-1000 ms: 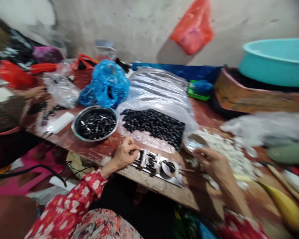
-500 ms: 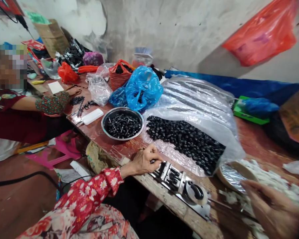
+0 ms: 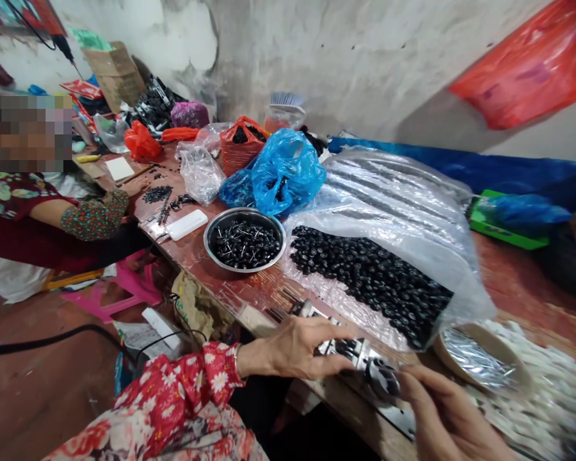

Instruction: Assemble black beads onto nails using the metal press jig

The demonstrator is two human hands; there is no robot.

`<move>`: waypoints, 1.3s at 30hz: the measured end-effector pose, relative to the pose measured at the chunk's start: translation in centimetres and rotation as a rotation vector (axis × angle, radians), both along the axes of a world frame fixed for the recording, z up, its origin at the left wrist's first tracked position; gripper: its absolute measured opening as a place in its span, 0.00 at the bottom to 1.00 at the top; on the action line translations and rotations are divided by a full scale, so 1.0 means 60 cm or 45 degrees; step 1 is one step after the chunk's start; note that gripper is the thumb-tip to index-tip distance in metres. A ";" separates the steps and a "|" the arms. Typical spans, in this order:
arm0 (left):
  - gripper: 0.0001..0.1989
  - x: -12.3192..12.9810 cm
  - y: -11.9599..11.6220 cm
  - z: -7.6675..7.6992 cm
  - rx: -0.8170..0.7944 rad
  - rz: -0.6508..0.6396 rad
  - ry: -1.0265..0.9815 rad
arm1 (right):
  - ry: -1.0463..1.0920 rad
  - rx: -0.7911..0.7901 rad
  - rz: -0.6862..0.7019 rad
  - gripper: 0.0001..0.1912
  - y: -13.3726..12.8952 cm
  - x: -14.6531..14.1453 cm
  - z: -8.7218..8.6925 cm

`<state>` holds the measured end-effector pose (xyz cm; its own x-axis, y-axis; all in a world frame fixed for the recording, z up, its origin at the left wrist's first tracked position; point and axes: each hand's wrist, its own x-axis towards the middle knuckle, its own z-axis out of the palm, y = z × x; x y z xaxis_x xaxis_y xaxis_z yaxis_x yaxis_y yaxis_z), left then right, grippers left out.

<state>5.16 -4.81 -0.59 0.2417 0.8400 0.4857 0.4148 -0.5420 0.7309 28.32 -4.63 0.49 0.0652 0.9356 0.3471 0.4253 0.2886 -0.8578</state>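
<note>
Along the table edge lies a metal jig (image 3: 365,352) with small black parts set in its slots. My left hand (image 3: 300,346) reaches over it from the left, thumb and forefinger stretched apart on either side of the slotted part. At the jig's right end, beside its round black-and-metal piece (image 3: 383,378), my right hand (image 3: 446,410) is closed with fingers bent together. What those fingers hold is hidden. Several thin rods (image 3: 283,304) stick out at the left end. Behind the jig, many round black pieces (image 3: 365,275) spill from a large clear plastic bag (image 3: 393,192).
A metal bowl (image 3: 208,246) holds black pieces with metal pins. Near it are a white flat device (image 3: 187,224) and a blue bag (image 3: 288,166). To the right stand a shallow dish (image 3: 523,384) of silvery pins and white pieces (image 3: 561,365). A co-worker's sleeve (image 3: 91,218) is at left.
My left hand has moved from a pinch at the jig's left end to its middle, fingers now spread. My right hand has come left from the dish to the jig's round end.
</note>
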 end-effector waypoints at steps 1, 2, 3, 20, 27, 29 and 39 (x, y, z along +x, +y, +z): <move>0.18 0.008 -0.005 0.003 -0.093 -0.034 -0.027 | 0.025 0.041 0.063 0.12 -0.010 -0.019 0.001; 0.15 0.015 -0.009 0.005 -0.193 -0.059 -0.053 | 0.034 0.063 0.124 0.11 -0.018 -0.036 0.002; 0.12 0.020 -0.013 0.007 -0.294 -0.074 -0.082 | 0.032 0.089 0.173 0.09 -0.025 -0.050 0.002; 0.11 0.002 -0.057 0.000 -0.940 -0.007 -0.577 | -0.039 0.107 0.286 0.06 -0.044 -0.091 -0.033; 0.09 -0.011 -0.058 -0.004 -0.331 0.069 -0.176 | -0.104 0.133 0.266 0.04 -0.051 -0.084 -0.032; 0.09 -0.015 -0.063 0.001 -0.310 0.097 -0.159 | -0.135 0.182 0.284 0.02 -0.056 -0.087 -0.024; 0.08 -0.028 -0.054 0.003 -0.408 0.076 -0.104 | -0.368 0.247 0.244 0.09 -0.059 -0.089 -0.013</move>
